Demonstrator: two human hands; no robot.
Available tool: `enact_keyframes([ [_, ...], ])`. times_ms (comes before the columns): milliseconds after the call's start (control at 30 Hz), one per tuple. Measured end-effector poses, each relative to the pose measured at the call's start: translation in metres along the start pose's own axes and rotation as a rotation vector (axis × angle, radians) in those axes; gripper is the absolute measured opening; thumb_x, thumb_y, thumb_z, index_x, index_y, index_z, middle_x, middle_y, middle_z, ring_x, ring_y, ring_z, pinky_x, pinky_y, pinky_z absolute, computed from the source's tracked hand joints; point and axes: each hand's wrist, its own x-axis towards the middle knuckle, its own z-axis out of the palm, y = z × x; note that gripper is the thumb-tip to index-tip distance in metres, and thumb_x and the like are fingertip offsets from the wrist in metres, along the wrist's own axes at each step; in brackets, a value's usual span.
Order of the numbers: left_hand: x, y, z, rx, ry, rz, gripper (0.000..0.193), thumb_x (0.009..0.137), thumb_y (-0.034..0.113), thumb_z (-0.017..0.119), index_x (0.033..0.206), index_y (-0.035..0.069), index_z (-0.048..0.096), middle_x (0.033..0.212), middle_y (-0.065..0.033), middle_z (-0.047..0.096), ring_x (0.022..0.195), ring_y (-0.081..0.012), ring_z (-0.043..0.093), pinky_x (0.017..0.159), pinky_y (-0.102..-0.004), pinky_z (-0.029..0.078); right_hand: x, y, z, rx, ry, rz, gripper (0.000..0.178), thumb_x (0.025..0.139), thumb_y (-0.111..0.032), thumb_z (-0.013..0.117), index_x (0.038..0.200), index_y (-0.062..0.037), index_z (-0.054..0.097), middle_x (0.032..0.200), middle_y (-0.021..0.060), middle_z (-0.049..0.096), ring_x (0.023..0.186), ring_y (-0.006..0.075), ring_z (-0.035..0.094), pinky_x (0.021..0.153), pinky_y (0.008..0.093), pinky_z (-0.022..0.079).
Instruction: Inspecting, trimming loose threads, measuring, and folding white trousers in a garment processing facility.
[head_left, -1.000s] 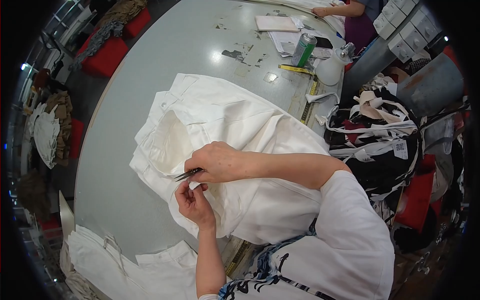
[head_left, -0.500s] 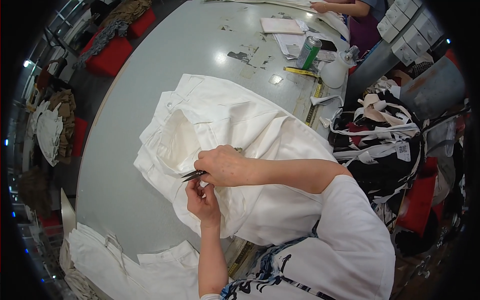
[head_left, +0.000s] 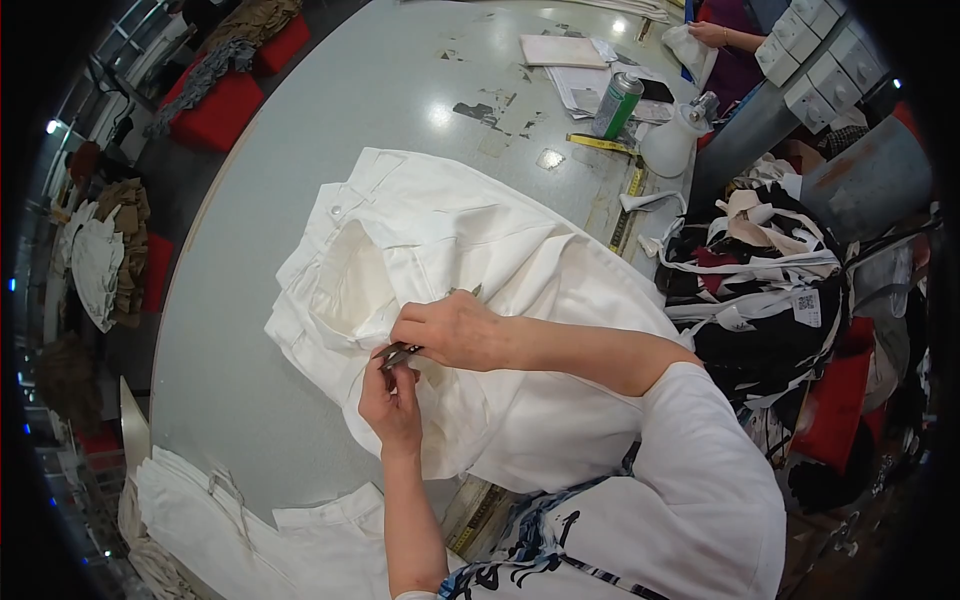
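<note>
White trousers (head_left: 560,290) lie bunched on the grey table, waistband toward the far left, with a metal button and an opening showing the inside. My right hand (head_left: 455,330) is closed round small dark scissors (head_left: 397,354), whose blades point left and down over the cloth. Just below the blades, my left hand (head_left: 392,408) has its thumb and fingers pinched together, touching or almost touching the scissors. What sits between its fingertips is hidden. Both hands are over the front of the trousers.
More white garments (head_left: 215,515) lie at the near left. A spray bottle (head_left: 672,140), green can (head_left: 618,105), yellow tape measure (head_left: 600,143) and papers (head_left: 575,85) are at the far right. Beside the table stands a scrap-filled bag (head_left: 755,290). Another person's hand (head_left: 710,35) holds white cloth.
My left hand has shifted slightly left and up toward the scissors. The scissor blades have turned more downward. The other person's hand has moved right with white cloth.
</note>
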Motion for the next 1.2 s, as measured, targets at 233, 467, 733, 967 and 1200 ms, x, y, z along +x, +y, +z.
enact_keyframes([
  [233,0.009,0.018,-0.008,0.154,-0.075,0.191,0.029,0.077,-0.003,0.060,0.106,-0.002,0.057,0.084,-0.0099,0.061,0.061,-0.0137,0.058,0.055,-0.0240,0.049,-0.001,0.005,0.002,0.042,0.186,-0.135,0.014,0.070,-0.008,0.064,0.082,-0.0096,0.055,0.079,0.0007,0.056,0.062,0.0186,0.059,0.045,0.0295,0.046],
  [467,0.012,0.031,-0.014,0.193,-0.073,0.155,0.032,0.071,-0.005,0.062,0.102,0.001,0.061,0.080,-0.0096,0.060,0.059,-0.0133,0.055,0.054,-0.0233,0.047,-0.008,0.007,0.002,0.104,0.268,-0.185,0.021,0.064,-0.002,0.066,0.082,-0.0078,0.057,0.078,0.0023,0.059,0.061,0.0177,0.060,0.046,0.0279,0.046],
  [733,-0.004,0.031,-0.008,-0.078,-0.105,0.026,0.019,0.073,-0.006,0.061,0.091,0.000,0.064,0.080,-0.0055,0.062,0.063,-0.0101,0.054,0.060,-0.0211,0.045,-0.031,0.006,0.003,0.495,0.156,0.076,0.028,0.061,0.010,0.064,0.084,-0.0037,0.056,0.079,0.0065,0.060,0.063,0.0218,0.060,0.052,0.0277,0.047],
  [967,-0.019,0.020,-0.004,-0.182,-0.124,-0.096,0.021,0.074,-0.007,0.059,0.093,0.001,0.064,0.083,-0.0056,0.060,0.071,-0.0109,0.055,0.065,-0.0214,0.045,-0.059,0.001,0.000,0.486,0.031,0.166,0.024,0.069,0.010,0.064,0.087,-0.0033,0.055,0.080,0.0081,0.060,0.066,0.0206,0.061,0.056,0.0277,0.047],
  [1200,-0.022,0.023,-0.008,-0.120,-0.303,-0.016,0.020,0.074,-0.006,0.061,0.093,0.002,0.063,0.082,-0.0056,0.058,0.071,-0.0127,0.055,0.064,-0.0223,0.044,-0.068,0.007,0.001,0.487,-0.066,0.198,0.025,0.070,0.008,0.065,0.090,-0.0039,0.055,0.079,0.0084,0.060,0.068,0.0215,0.062,0.058,0.0282,0.047],
])
